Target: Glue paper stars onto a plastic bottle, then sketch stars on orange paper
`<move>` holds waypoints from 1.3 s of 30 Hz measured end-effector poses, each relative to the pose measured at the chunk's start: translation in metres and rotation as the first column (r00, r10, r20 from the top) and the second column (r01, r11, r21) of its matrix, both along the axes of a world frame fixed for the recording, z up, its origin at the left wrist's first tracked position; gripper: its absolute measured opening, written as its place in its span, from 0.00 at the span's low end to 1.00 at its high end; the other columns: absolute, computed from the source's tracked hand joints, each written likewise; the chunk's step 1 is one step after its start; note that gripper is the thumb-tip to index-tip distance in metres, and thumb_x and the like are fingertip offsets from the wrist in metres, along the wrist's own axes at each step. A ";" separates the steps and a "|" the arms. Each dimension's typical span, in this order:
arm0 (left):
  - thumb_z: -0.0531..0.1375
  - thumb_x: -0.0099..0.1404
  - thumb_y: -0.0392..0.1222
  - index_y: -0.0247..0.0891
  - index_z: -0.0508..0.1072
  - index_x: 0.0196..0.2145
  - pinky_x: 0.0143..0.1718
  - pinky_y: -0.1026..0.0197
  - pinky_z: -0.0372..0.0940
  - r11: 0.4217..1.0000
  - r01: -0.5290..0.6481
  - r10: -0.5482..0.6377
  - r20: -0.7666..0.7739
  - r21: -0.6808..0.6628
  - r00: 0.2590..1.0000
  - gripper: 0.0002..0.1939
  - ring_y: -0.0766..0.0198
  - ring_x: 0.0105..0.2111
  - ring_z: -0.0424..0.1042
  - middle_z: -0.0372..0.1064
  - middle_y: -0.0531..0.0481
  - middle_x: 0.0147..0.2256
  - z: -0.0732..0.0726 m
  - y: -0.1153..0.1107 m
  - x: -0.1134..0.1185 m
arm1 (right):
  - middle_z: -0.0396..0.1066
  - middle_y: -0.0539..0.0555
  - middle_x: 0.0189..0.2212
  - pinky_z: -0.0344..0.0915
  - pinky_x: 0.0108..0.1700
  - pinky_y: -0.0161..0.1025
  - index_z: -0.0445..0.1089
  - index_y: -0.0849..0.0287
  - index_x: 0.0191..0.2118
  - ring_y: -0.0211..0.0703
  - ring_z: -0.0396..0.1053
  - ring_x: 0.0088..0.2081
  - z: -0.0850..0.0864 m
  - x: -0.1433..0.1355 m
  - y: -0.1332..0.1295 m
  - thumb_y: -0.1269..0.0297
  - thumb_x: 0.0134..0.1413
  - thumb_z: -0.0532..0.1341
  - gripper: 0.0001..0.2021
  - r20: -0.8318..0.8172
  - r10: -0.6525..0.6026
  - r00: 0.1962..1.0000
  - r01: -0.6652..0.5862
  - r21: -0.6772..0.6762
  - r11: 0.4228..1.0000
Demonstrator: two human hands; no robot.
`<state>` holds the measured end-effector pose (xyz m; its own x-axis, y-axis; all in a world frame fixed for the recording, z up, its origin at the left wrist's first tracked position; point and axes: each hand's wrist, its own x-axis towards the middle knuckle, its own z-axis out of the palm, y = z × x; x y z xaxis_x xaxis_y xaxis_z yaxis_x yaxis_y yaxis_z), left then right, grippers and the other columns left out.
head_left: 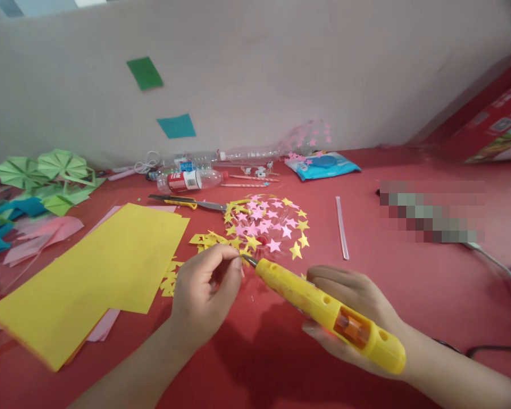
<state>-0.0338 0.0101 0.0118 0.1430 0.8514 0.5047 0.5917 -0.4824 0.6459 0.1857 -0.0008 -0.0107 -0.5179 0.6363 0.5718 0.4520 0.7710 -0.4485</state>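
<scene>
My right hand (357,301) is wrapped round a yellow hot glue gun (300,289), its metal nozzle pointing left. The nozzle is close to the fingertips of my left hand (208,284), which are pinched together on a small yellow paper star (244,254), mostly hidden by the fingers. Just beyond them lies a clear plastic bottle piece covered with pink and yellow paper stars (264,224). Loose yellow star cutouts (168,281) lie beside my left hand. Scissors with yellow handles (210,205) rest behind, partly hidden by the star-covered piece.
Yellow paper sheets (97,272) lie at left, near folded green paper fans (62,165). Plastic bottles (191,180) and a blue wipes pack (323,166) line the wall. A glue stick (342,227) lies right of centre. A cable (500,264) crosses the right side of the red table.
</scene>
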 end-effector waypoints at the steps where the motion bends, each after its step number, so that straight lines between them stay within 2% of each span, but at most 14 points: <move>1: 0.53 0.65 0.35 0.39 0.67 0.26 0.23 0.67 0.59 1.000 -0.002 0.002 -0.004 -0.002 1.000 0.10 0.68 0.22 0.69 0.68 0.55 0.21 0.000 0.000 0.000 | 0.54 0.47 0.21 0.50 0.24 0.34 0.54 0.56 0.26 0.35 0.52 0.22 0.000 0.000 0.000 0.55 0.65 0.51 0.16 0.003 -0.003 1.000 0.003 0.001 1.000; 24: 0.52 0.65 0.35 0.40 0.67 0.26 0.23 0.66 0.60 1.000 0.001 -0.001 -0.009 -0.007 1.000 0.10 0.67 0.22 0.68 0.68 0.55 0.21 0.003 -0.001 0.001 | 0.53 0.45 0.20 0.46 0.24 0.35 0.53 0.56 0.25 0.34 0.52 0.20 0.005 -0.001 0.000 0.60 0.61 0.55 0.15 0.021 0.000 1.000 -0.001 0.031 1.000; 29: 0.52 0.65 0.35 0.40 0.67 0.26 0.22 0.66 0.59 1.000 0.001 -0.001 -0.009 -0.008 1.000 0.10 0.67 0.21 0.69 0.68 0.55 0.21 0.003 0.000 0.001 | 0.54 0.46 0.20 0.48 0.24 0.35 0.54 0.56 0.25 0.34 0.52 0.21 0.006 -0.002 0.000 0.61 0.61 0.55 0.14 0.027 -0.006 1.000 0.006 0.005 1.000; 39: 0.52 0.65 0.35 0.40 0.67 0.27 0.22 0.66 0.59 1.000 0.014 -0.014 -0.012 0.007 1.000 0.10 0.68 0.20 0.68 0.68 0.56 0.21 0.002 0.000 0.000 | 0.54 0.45 0.19 0.48 0.23 0.34 0.53 0.55 0.24 0.34 0.52 0.20 0.012 -0.001 -0.001 0.62 0.59 0.56 0.14 0.067 0.012 0.998 -0.015 0.050 0.999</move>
